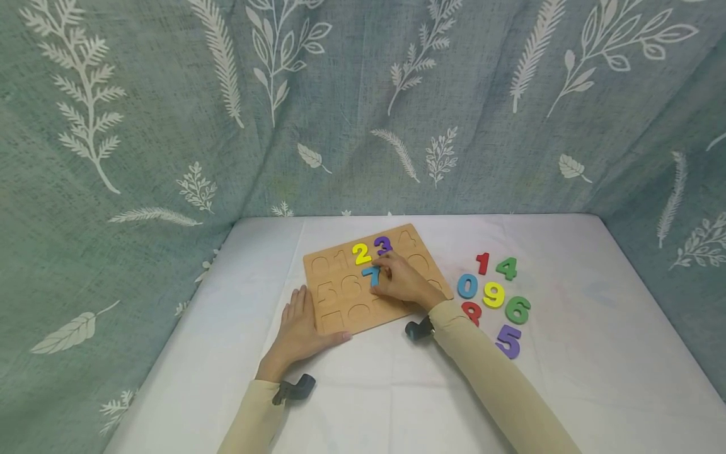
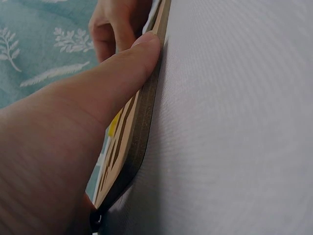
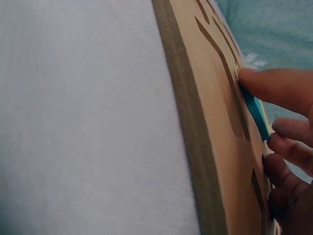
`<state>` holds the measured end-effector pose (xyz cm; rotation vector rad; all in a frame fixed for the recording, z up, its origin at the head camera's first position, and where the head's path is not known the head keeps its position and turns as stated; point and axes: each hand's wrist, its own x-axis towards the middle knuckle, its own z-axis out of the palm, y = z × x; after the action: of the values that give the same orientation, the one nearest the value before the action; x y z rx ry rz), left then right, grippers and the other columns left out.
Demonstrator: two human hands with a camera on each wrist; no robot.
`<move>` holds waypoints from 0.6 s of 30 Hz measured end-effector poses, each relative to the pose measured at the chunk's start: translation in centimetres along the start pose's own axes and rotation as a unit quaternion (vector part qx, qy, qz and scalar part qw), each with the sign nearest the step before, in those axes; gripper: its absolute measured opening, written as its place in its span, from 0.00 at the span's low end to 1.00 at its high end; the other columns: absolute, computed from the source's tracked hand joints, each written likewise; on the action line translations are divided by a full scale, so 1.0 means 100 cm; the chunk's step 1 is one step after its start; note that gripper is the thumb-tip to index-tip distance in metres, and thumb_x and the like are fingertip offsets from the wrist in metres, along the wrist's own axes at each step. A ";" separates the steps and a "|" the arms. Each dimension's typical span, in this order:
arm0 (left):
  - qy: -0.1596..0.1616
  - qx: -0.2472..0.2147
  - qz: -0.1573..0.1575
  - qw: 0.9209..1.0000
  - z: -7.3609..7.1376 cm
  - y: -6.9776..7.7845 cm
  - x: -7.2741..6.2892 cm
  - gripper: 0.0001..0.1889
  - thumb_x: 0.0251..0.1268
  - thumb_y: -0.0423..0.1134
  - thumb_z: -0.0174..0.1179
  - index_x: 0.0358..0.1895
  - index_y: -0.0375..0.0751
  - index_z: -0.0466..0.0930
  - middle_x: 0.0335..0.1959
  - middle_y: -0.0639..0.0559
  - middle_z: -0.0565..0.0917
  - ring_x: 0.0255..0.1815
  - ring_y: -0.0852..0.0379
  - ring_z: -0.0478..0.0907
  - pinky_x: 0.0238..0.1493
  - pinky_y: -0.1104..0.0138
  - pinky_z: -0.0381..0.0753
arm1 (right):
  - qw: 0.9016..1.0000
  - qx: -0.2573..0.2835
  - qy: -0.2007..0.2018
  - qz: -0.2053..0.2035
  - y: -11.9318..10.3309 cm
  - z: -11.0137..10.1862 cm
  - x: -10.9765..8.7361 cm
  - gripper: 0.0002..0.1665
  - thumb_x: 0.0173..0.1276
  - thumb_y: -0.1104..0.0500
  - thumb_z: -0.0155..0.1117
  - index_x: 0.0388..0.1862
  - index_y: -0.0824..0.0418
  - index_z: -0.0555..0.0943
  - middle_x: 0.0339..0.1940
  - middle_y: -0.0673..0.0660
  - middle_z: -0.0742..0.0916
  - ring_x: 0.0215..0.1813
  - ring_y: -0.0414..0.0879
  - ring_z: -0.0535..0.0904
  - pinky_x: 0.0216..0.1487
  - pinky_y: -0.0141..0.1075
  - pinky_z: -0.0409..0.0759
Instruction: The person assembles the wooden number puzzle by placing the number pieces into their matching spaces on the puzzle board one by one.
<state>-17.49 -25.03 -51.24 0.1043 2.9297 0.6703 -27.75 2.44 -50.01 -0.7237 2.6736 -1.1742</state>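
Observation:
A wooden number puzzle board (image 1: 340, 318) lies tilted on the table, with number-shaped recesses. In its top row sit a yellow 2 (image 1: 361, 254) and a purple 3 (image 1: 382, 244). My right hand (image 1: 405, 280) pinches a blue number 7 (image 1: 371, 275) between thumb and fingers, over the middle row. In the right wrist view the blue 7 (image 3: 255, 112) leans at the board's surface; whether it is seated in a recess I cannot tell. At the board's near-left corner rests my left hand (image 1: 300, 331), fingers extended along the left side and thumb (image 2: 142, 54) against the near edge.
Right of the board lie several loose numbers: a red 1 (image 1: 483, 263), green 4 (image 1: 507, 268), blue 0 (image 1: 467, 286), yellow 9 (image 1: 494, 294), green 6 (image 1: 517, 309), purple 5 (image 1: 508, 341) and a red 8 (image 1: 472, 311), partly behind the right sleeve. A leaf-patterned curtain (image 1: 340, 126) encloses the white table (image 1: 595, 353).

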 end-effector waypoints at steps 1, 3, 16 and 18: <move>0.000 0.000 0.000 1.000 0.000 0.000 0.000 0.79 0.44 0.82 0.66 0.84 0.32 0.32 0.87 0.34 0.36 0.88 0.36 0.30 0.85 0.38 0.39 | 1.000 0.001 0.001 -0.002 0.001 0.000 0.000 0.43 0.63 0.49 0.78 0.73 0.64 0.74 0.69 0.60 0.76 0.65 0.53 0.75 0.69 0.48 0.77; 0.000 0.001 0.001 1.000 0.001 0.000 0.000 0.79 0.44 0.82 0.66 0.84 0.31 0.32 0.87 0.34 0.36 0.88 0.36 0.31 0.85 0.38 0.39 | 1.000 0.006 0.005 -0.011 0.002 -0.001 0.000 0.44 0.63 0.50 0.78 0.73 0.65 0.74 0.65 0.60 0.77 0.59 0.51 0.75 0.63 0.46 0.78; -0.004 -0.002 -0.001 1.000 -0.001 0.002 0.000 0.79 0.44 0.81 0.66 0.84 0.32 0.30 0.86 0.33 0.34 0.88 0.36 0.29 0.85 0.38 0.38 | 0.993 0.065 0.098 -0.008 -0.014 -0.048 -0.018 0.30 0.73 0.56 0.68 0.71 0.62 0.76 0.63 0.62 0.80 0.54 0.54 0.76 0.46 0.41 0.79; -0.003 -0.002 -0.001 1.000 -0.001 0.003 -0.001 0.79 0.44 0.81 0.67 0.84 0.32 0.30 0.86 0.34 0.34 0.88 0.36 0.29 0.85 0.38 0.38 | 0.991 0.063 0.115 0.000 -0.016 -0.058 -0.025 0.28 0.74 0.54 0.67 0.70 0.60 0.77 0.63 0.60 0.81 0.54 0.53 0.76 0.47 0.39 0.79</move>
<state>-17.44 -24.86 -51.00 0.1033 2.9212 0.6750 -26.72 6.48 -45.04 -0.6013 2.7441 -1.4952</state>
